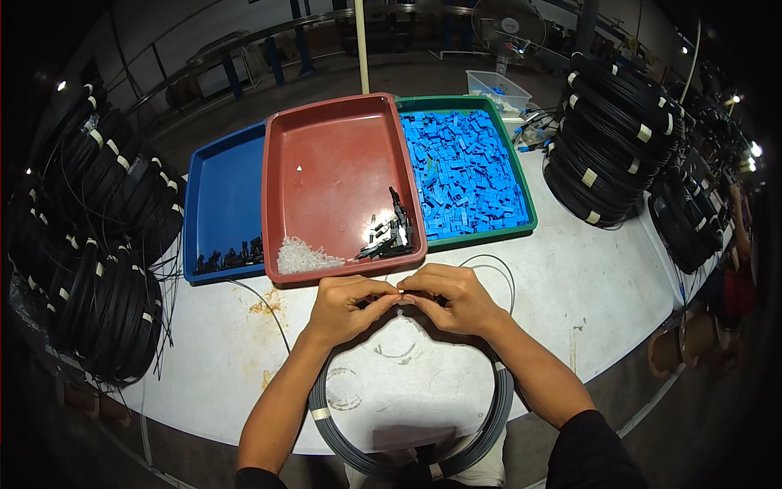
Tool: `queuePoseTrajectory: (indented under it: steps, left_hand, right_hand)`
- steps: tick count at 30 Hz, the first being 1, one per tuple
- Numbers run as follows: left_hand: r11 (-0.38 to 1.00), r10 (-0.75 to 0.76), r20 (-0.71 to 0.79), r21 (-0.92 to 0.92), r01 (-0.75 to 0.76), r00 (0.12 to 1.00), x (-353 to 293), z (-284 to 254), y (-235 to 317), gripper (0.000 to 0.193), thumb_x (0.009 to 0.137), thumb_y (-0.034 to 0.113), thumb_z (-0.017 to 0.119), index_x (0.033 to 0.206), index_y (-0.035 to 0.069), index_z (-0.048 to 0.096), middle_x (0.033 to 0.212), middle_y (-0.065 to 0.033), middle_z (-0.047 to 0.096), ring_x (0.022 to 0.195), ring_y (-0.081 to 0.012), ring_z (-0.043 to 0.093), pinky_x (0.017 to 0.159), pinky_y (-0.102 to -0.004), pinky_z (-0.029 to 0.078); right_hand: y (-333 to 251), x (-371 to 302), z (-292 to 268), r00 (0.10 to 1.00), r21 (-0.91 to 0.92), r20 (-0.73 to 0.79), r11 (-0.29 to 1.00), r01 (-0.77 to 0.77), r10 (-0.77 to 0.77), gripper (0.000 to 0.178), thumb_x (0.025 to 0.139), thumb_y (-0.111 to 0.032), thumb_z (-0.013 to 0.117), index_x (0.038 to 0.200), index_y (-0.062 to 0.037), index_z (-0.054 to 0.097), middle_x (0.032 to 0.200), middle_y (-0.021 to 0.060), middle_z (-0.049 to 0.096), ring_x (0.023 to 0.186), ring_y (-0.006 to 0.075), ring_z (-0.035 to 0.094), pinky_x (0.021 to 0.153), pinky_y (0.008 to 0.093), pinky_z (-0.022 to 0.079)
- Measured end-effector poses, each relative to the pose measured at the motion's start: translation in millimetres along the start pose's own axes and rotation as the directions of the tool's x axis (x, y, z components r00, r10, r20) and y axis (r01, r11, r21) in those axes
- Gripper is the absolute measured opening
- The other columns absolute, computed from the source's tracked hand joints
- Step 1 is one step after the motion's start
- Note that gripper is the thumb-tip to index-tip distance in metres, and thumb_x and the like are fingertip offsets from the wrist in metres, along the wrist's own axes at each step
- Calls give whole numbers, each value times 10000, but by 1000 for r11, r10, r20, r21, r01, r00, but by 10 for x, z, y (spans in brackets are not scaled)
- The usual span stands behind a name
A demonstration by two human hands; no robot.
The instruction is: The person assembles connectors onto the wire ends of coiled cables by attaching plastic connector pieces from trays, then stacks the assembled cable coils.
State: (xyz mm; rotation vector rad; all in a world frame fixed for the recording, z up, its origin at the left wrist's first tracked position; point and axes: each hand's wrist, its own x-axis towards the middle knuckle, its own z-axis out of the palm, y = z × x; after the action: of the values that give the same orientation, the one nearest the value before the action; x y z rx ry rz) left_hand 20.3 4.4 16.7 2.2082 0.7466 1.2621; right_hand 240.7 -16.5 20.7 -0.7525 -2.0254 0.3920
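My left hand [346, 308] and my right hand [450, 298] meet in front of the red tray [326, 155], thumbs and forefingers pinched together. Between the fingertips sits a small dark piece with a pale spot [400, 292], mostly covered and too small to name. Below my hands, a coil of thin black cable [320, 413], bound with pale tape, hangs partly over the table's near edge. A loose loop of cable [512, 281] rises behind my right hand. Inside the red tray are clear plastic bits [303, 257] and black and silver connector parts [396, 232].
Left of the red tray, a blue tray [224, 175] holds black parts [230, 257]. On its right, a green tray [529, 208] is full of blue connectors [464, 175]. Stacked black cable coils [106, 306] stand at left, more coils [611, 143] at right. A clear bin [489, 85] sits behind.
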Motion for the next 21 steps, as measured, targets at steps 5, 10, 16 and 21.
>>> queuePoseTrajectory:
  steps: [5, 10, 16, 21]
  left_hand:
    - [998, 56, 1, 37, -56, 998, -12, -4, -40, 98, 780, 35, 819, 869, 12, 786, 748, -106, 749, 612, -174, 703, 557, -271, 545]
    - [994, 88, -2, 69, -87, 996, -4, -4, -24, 103, 747, 43, 836, 835, 18, 787, 730, -104, 745, 598, -180, 697, 551, -270, 539]
    - [993, 69, 15, 99, -70, 998, 1, -5, 26, 109, 735, 38, 829, 833, 20, 783, 728, -99, 746, 598, -191, 704, 560, -281, 545]
    - [977, 138, 51, 155, -145, 989, 8, -14, 20, 86, 731, 35, 815, 803, 33, 768, 739, -88, 749, 618, -194, 710, 573, -283, 545]
  right_hand:
    - [11, 2, -14, 994, 55, 84, 996, -75, 70, 168, 838, -55, 733, 996, 1, 733, 920, 140, 712, 790, 304, 691, 711, 374, 554]
    - [1, 12, -5, 993, 69, 92, 994, -83, 77, 158, 843, -64, 720, 989, -7, 740, 883, 120, 694, 729, 250, 663, 657, 340, 528]
    - [77, -4, 23, 994, 88, 84, 993, -72, 65, 152, 839, -74, 699, 972, -9, 732, 843, 107, 669, 675, 220, 623, 611, 330, 494]
    - [47, 5, 17, 981, 79, 129, 985, -153, 142, 151, 836, -115, 683, 925, 3, 718, 871, 144, 681, 777, 316, 666, 723, 399, 533]
